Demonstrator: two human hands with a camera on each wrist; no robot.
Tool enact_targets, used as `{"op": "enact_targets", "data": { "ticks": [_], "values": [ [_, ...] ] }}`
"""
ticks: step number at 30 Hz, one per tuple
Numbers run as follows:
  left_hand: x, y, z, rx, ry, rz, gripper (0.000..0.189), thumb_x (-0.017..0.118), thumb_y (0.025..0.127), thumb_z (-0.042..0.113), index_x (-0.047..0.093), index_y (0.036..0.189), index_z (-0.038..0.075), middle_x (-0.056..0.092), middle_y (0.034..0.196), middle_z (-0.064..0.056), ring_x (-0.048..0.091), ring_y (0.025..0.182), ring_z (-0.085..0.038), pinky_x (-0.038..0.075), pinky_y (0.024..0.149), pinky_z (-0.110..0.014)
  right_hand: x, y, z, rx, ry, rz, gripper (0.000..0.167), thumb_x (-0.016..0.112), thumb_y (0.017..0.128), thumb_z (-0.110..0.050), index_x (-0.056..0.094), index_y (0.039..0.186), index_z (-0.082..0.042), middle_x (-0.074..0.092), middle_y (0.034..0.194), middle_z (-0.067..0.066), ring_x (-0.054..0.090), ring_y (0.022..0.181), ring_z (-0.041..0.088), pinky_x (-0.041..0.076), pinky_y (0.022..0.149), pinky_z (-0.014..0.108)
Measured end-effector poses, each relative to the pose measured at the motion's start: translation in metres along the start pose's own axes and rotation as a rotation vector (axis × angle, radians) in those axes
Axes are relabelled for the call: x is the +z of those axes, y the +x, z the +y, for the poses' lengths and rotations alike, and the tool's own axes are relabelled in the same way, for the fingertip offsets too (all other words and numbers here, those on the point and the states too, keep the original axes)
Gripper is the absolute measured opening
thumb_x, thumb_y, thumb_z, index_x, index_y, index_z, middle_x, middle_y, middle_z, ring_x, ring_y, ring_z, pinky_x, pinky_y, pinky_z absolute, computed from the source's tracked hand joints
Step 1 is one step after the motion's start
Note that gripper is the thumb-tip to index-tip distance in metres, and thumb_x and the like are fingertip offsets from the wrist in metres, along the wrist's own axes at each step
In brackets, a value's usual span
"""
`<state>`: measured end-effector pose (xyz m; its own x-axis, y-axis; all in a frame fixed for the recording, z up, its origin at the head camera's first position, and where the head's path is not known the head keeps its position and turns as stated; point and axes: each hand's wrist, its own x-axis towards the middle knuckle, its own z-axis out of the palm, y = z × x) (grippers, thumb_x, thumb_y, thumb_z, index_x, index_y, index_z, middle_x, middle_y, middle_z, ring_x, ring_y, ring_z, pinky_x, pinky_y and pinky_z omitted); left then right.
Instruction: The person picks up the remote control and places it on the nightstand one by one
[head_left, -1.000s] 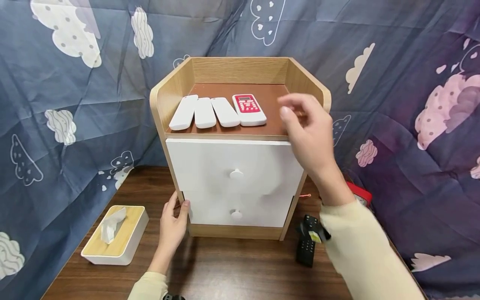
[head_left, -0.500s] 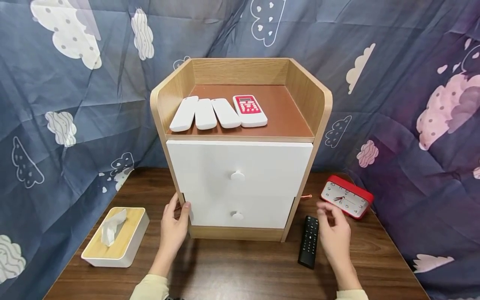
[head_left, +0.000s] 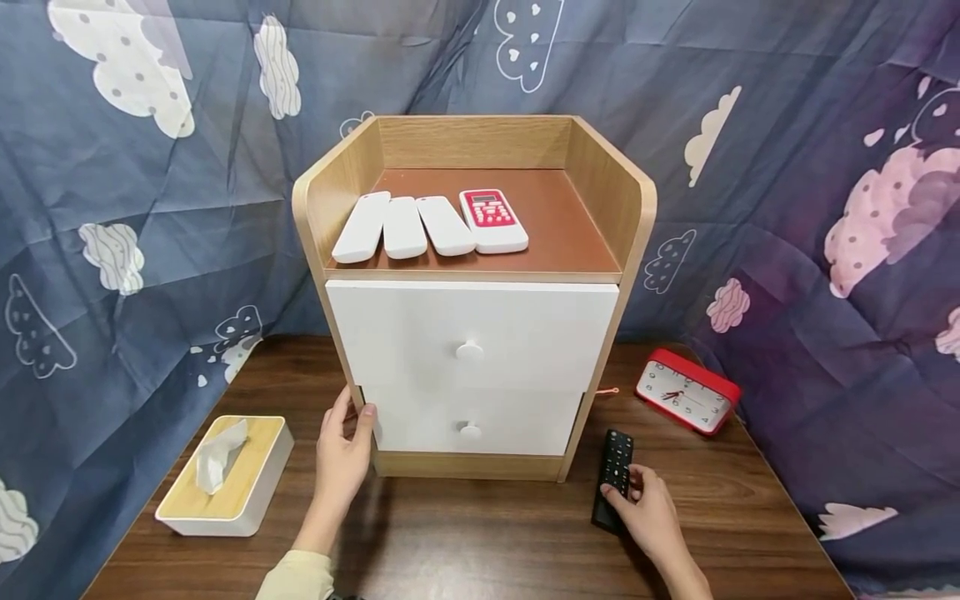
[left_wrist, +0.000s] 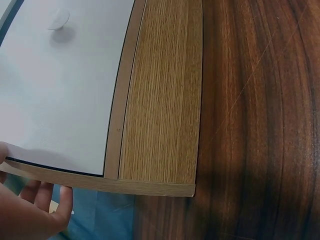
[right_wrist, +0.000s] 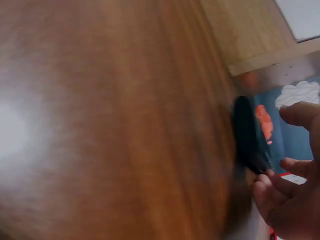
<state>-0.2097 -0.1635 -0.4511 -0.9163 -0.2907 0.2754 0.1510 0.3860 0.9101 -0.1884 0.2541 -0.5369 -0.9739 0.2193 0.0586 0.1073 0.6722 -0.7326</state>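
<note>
My left hand (head_left: 341,454) holds the lower left side of a small wooden cabinet (head_left: 468,465), thumb at the front edge and fingers along the side panel. In the left wrist view that hand (left_wrist: 30,212) shows at the bottom left corner. A black remote control (head_left: 617,458) lies on the table to the right of the cabinet. My right hand (head_left: 651,512) grips its lower half, thumb over the left edge and fingers at the right edge. The right wrist view is blurred; the remote's dark end stands beside the fingertips (right_wrist: 265,187).
Several white remotes lie in a row on the cabinet's brown top (head_left: 566,237); the rightmost remote (head_left: 495,221) shows a red keypad. A red clock (head_left: 688,390) stands behind my right hand. A tissue box (head_left: 225,475) sits at the left. Patterned cloth (head_left: 180,208) hangs behind.
My right hand has come down from beside the cabinet's top to the table and moved onto the black remote control, which it grips now. My left hand has stayed at the cabinet.
</note>
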Motion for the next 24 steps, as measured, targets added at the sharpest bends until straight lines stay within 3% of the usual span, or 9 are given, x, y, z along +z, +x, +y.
{"op": "enact_targets", "data": {
  "ticks": [3,8,13,19,24],
  "values": [
    [0.0,0.0,0.0,0.011,0.0,0.011,0.053,0.054,0.103,0.028,0.041,0.15,0.007,0.053,0.127,-0.02,0.055,0.114,-0.032,0.046,0.088,-0.034,0.007,0.0,0.005,-0.029,-0.035,0.017,0.071,0.079,0.084,-0.03,0.048,0.129,0.016,0.054,0.118,0.034,0.061,0.103,0.039,0.052,0.084,0.042],
    [0.0,-0.001,0.0,0.012,0.002,0.014,0.052,0.054,0.103,0.027,0.041,0.15,0.008,0.053,0.126,-0.02,0.056,0.114,-0.032,0.046,0.088,-0.033,0.012,-0.001,0.005,-0.029,-0.102,0.037,0.079,0.082,0.08,-0.034,0.047,0.131,0.016,0.055,0.114,0.032,0.058,0.1,0.037,0.047,0.083,0.045],
    [-0.001,0.0,0.0,-0.01,-0.003,-0.005,0.054,0.053,0.104,0.029,0.039,0.152,0.009,0.052,0.129,-0.019,0.054,0.117,-0.031,0.045,0.089,-0.031,0.011,-0.004,-0.002,0.035,-0.093,0.02,0.079,0.08,0.081,-0.031,0.043,0.135,0.013,0.059,0.113,0.032,0.061,0.099,0.038,0.047,0.08,0.048],
    [-0.001,0.001,-0.001,-0.028,-0.003,-0.007,0.053,0.053,0.104,0.029,0.039,0.152,0.01,0.051,0.129,-0.018,0.054,0.117,-0.031,0.044,0.09,-0.033,0.007,-0.004,-0.008,0.072,-0.094,-0.026,0.078,0.079,0.08,-0.027,0.04,0.136,0.012,0.068,0.096,0.022,0.064,0.082,0.03,0.046,0.067,0.042],
    [0.0,0.0,-0.001,-0.022,-0.013,-0.009,0.054,0.053,0.104,0.029,0.04,0.152,0.01,0.051,0.13,-0.018,0.053,0.117,-0.03,0.044,0.088,-0.027,0.001,-0.004,-0.004,0.07,-0.07,-0.057,0.073,0.078,0.082,-0.025,0.043,0.137,0.008,0.067,0.09,0.014,0.061,0.078,0.022,0.044,0.067,0.036]
  ]
}}
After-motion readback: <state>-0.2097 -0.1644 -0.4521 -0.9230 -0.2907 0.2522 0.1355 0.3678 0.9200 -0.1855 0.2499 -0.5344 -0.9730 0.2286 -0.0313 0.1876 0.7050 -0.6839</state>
